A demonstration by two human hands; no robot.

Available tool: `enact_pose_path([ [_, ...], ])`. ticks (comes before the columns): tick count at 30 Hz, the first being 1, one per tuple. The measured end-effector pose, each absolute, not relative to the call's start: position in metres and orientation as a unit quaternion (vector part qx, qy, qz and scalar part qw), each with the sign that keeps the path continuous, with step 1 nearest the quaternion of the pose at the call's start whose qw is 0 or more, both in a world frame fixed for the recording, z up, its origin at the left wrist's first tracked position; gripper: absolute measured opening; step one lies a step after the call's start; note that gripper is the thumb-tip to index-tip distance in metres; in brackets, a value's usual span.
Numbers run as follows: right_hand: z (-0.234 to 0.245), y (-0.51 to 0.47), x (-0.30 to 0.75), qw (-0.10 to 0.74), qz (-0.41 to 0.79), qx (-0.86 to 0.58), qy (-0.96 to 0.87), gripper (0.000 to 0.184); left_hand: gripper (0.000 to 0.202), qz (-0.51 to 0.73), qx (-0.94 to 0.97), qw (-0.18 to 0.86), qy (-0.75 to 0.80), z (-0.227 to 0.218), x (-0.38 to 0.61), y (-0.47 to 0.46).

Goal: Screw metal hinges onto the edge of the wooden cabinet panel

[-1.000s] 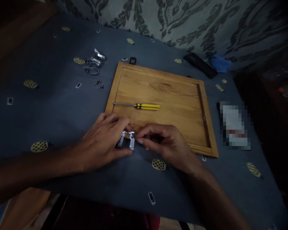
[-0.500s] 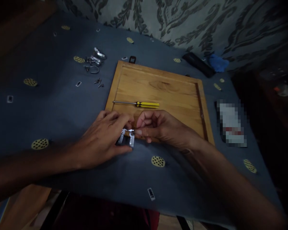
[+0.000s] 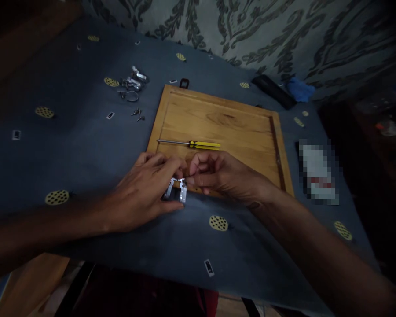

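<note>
My left hand (image 3: pixel 148 187) steadies a shiny metal fitting with two arms (image 3: pixel 182 192) at the near left edge of the wooden board (image 3: pixel 198 105), its thumb along the fitting's near end and its fingers over the far side. At the fitting's right corner, my right hand (image 3: pixel 218 174) has thumb and fingers pinched together; what they hold, if anything, is too small or hidden to make out. Just beyond both hands a screwdriver (image 3: pixel 204 144) with a yellow and black handle lies across the board.
Left of the board lie several metal fittings (image 3: pixel 133 83) and several small screws (image 3: pixel 138 114). A dark buckle-like piece (image 3: pixel 184 83) shows at the board's far edge. Back right are a black case (image 3: pixel 273 91) and a blue cloth (image 3: pixel 301 89); a blurred-out object (image 3: pixel 317 171) rests at right.
The view has shifted slightly. Both hands stay at the metal fitting in nearly the same pose, with only slight finger movement.
</note>
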State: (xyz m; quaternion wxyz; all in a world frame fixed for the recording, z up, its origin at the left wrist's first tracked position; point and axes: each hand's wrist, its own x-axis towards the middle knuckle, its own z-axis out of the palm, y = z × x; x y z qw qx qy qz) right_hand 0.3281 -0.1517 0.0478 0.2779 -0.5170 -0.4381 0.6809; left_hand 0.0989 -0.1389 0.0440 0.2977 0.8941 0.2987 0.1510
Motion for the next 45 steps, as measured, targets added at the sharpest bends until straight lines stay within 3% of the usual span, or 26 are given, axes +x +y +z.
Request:
enact_pose_path([
  [12,0.05,-0.152,0.326,0.265,0.678,-0.525,-0.442,0.038,0.044,0.158,0.893,0.293,0.302,0.041,0.098,-0.139],
  [29,0.048,-0.15,0.322,0.268,0.681,-0.528,-0.431,0.022,0.044,0.158,0.895,0.292,0.298,0.042,0.099,-0.139],
  [34,0.05,-0.153,0.327,0.281,0.675,-0.53,-0.43,0.033,0.047,0.17,0.892,0.291,0.302,0.039,0.098,-0.14],
  [39,0.051,-0.164,0.328,0.35,0.642,-0.518,-0.444,0.045,0.042,0.17,0.891,0.293,0.302,0.037,0.097,-0.14],
  [45,0.049,-0.183,0.318,0.399,0.524,-0.525,-0.539,0.037,0.045,0.167,0.893,0.291,0.3,0.037,0.097,-0.139],
])
